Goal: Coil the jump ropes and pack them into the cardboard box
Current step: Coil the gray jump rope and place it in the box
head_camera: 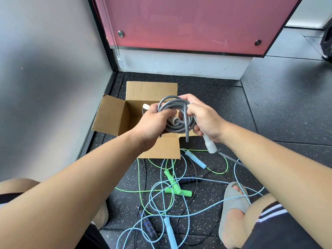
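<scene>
Grey cord of a jump rope is wound into a loose coil and held up at the centre of the frame, directly over the open cardboard box, whose four flaps are folded outward on the black speckled floor. The left hand grips the left side of the coil, fingers curled tight round the bundled loops with a pale handle tip showing just above the knuckles. The right hand is closed round the coil's right side and round the rope's other pale handle, which sticks out below the palm toward the lower right; a short loop of grey cord hangs down from the coil between the two hands. On the floor below the box, in the lower middle of the frame, lie tangled a green jump rope, a light-blue jump rope and a black jump rope with blue-ringed handles, their cords crossing one another. A foot in a grey slipper rests at lower right, with blue cord across it. A pink panel fills the top of the frame.
</scene>
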